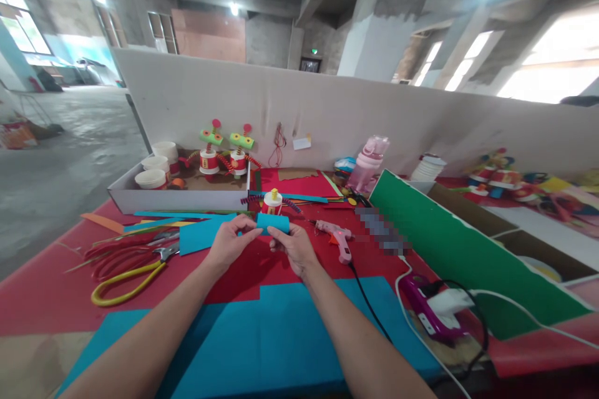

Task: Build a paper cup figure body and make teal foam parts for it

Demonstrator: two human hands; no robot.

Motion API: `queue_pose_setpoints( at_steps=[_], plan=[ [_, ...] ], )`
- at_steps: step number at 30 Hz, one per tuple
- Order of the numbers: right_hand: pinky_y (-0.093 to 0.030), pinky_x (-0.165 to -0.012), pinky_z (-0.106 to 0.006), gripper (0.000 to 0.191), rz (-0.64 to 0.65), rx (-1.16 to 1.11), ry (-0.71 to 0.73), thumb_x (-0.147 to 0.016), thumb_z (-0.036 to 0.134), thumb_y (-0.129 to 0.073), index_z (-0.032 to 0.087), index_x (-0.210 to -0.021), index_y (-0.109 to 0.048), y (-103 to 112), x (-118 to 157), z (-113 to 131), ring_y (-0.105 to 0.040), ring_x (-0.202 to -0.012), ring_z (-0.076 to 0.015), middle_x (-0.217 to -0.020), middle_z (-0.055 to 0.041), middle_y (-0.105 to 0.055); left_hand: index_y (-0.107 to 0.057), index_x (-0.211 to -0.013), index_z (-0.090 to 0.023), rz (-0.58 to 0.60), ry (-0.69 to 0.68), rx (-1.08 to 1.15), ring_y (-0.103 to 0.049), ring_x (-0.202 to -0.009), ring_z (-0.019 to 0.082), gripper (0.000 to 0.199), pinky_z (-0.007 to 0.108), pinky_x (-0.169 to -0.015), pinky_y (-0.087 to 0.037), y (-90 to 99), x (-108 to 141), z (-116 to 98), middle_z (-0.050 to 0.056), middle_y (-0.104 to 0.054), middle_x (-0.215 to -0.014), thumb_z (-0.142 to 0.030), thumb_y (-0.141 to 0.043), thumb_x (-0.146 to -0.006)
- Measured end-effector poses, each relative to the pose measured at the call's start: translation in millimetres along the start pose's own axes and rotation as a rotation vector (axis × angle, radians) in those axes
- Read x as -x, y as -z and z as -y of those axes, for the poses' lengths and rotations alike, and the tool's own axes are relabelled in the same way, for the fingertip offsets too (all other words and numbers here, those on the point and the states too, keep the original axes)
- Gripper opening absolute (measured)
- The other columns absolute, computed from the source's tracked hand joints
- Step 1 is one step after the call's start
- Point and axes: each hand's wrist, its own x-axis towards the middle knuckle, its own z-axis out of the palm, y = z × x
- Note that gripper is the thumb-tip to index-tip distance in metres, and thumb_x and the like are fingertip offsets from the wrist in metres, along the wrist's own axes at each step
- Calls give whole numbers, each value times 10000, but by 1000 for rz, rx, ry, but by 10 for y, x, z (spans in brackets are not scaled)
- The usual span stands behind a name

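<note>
Both of my hands hold a small blue foam strip above the red table cover. My left hand pinches its left end and my right hand grips its right end; the strip looks curled between them. Just behind the strip stands a small white cup figure with a yellow top. A pink glue gun lies right of my right hand, its black cord trailing toward me.
Yellow-handled scissors and red strips lie at left. A large blue foam sheet lies under my forearms. A white box at the back holds paper cups and two finished figures. At right are a green sheet, a purple power strip, a pink bottle.
</note>
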Motion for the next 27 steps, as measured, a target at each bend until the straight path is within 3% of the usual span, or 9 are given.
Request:
queue_pose_setpoints(
  at_steps=[2, 9, 18, 27],
  plan=[
    [-447, -481, -200, 336, 28, 9, -7, -574, 396, -844, 133, -710, -684, 6, 1, 3, -548, -461, -88, -512, 12, -633, -633, -643, -182, 6, -27, -9, -524, -727, 150, 214, 268, -681, -405, 4, -2, 22, 6, -585, -714, -351, -693, -759],
    [-477, -512, -224, 348, 46, 16, -9, -560, 407, -850, 139, -705, -684, 18, -11, 2, -550, -467, -94, -520, 13, -632, -702, -723, -192, 28, 6, 15, -541, -763, 160, 180, 281, -741, -421, 12, -23, 92, 12, -626, -747, -370, -712, -746],
    [-505, -546, -232, 360, 85, 4, -14, -583, 422, -842, 153, -773, -694, 29, -27, -27, -566, -492, -96, -555, 17, -644, -633, -615, -180, -14, 34, 34, -506, -676, 141, 243, 261, -625, -391, 3, 6, 22, 2, -577, -666, -377, -714, -734],
    [-431, -440, -193, 366, 62, 42, -5, -588, 471, -815, 149, -717, -698, 57, -26, 7, -518, -411, -81, -460, 23, -606, -610, -564, -169, -39, 102, 92, -468, -624, 122, 286, 250, -592, -377, 6, 9, -53, -13, -545, -602, -384, -744, -697]
  ],
)
